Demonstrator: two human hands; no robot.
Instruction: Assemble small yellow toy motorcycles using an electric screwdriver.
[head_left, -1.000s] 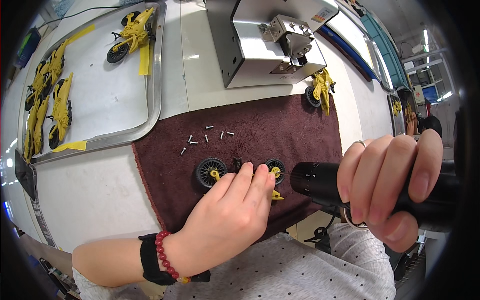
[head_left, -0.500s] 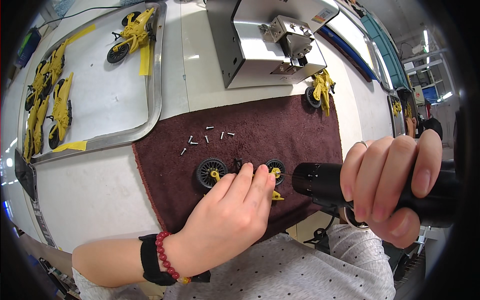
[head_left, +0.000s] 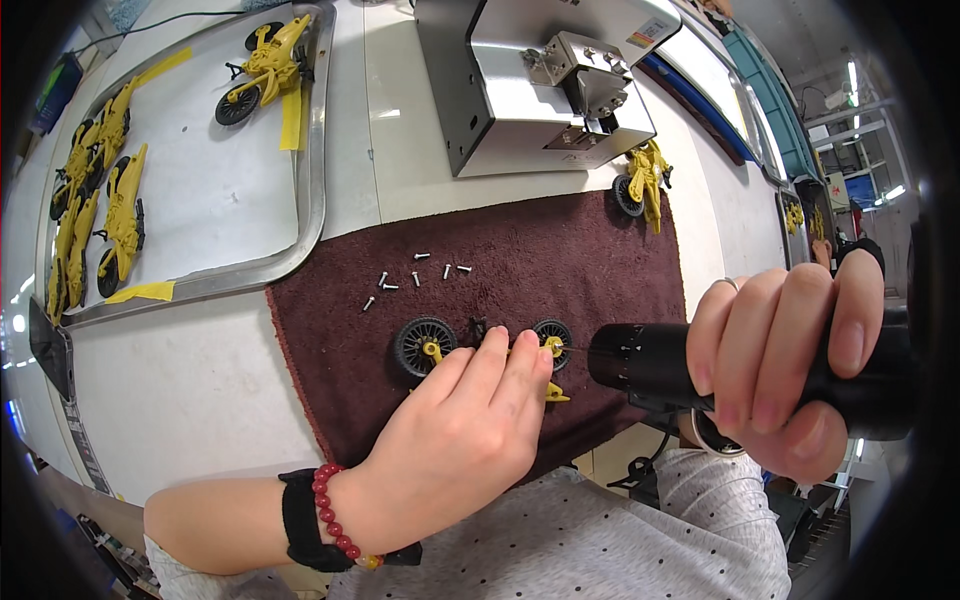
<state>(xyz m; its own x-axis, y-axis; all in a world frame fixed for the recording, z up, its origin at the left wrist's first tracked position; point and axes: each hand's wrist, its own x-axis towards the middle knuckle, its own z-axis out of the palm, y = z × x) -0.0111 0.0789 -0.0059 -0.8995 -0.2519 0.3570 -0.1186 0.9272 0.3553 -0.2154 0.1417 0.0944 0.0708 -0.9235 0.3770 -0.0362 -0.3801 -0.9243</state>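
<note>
- Work piece: a yellow toy motorcycle (head_left: 557, 394), lying at centre of frame on a dark red cloth (head_left: 480, 230), partly covered by the hand.
- Left hand (head_left: 455, 430): fingers laid across the motorcycle; from where I stand, I cannot tell whether they grip beneath.
- Right hand (head_left: 775, 365): fingers wrapped round a black power screwdriver (head_left: 640, 357), right of frame, its thin bit directed leftward at the yellow hub (head_left: 552, 346) of the right-hand wheel.
- Step in hand, apparently: screw-driving at that hub.
- Next move, as judged: calls for steady bracing and an aligned bit; loose screws (head_left: 447, 271) lie above, left of centre.
</note>
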